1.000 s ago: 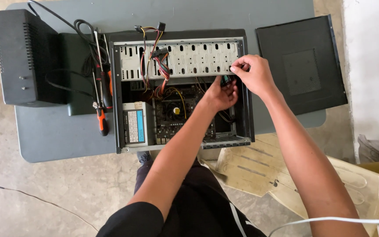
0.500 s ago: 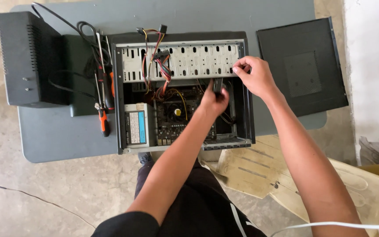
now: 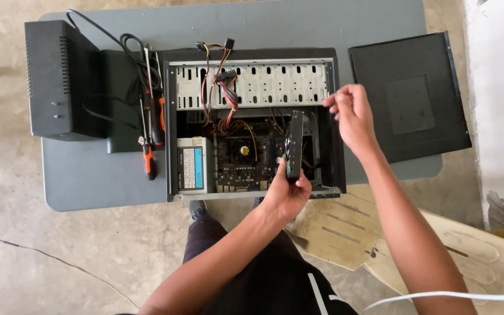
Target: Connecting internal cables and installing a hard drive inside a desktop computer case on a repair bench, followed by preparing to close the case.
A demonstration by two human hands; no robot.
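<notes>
Open PC case (image 3: 252,122) lies on its side on a grey table (image 3: 88,181), side panel off. Left hand (image 3: 287,195) is at the case's near edge, fingers wrapped tight round the lower end of a drive (image 3: 294,144), a flat dark slab w/ a greenish circuit-board face, held on edge and tilted up above the motherboard (image 3: 243,157). Drive is inside the case outline, right of centre, just beside the right-hand bay wall; can't tell if its far end touches anything.

Right hand (image 3: 351,114) hovers over the case's right wall, thumb and forefinger pinched together near the perforated drive cage (image 3: 252,84). Whatever sits between them is too small to make out (maybe nothing), so can't tell what it's clamped on.

Inside: power supply (image 3: 191,166) w/ a pale label at the left end, and a bundle of red, yellow and black wires (image 3: 226,87) looping over the cage.

Left of the case: screwdrivers w/ orange-and-black handles (image 3: 150,157), black cables (image 3: 129,52), and a black box unit (image 3: 59,79) at the table's far left. Removed black side panel (image 3: 409,96) lies on the right of the table, well apart from the drive. A pale plastic chair (image 3: 438,245) stands by the person's right arm on the concrete floor (image 3: 59,262).
</notes>
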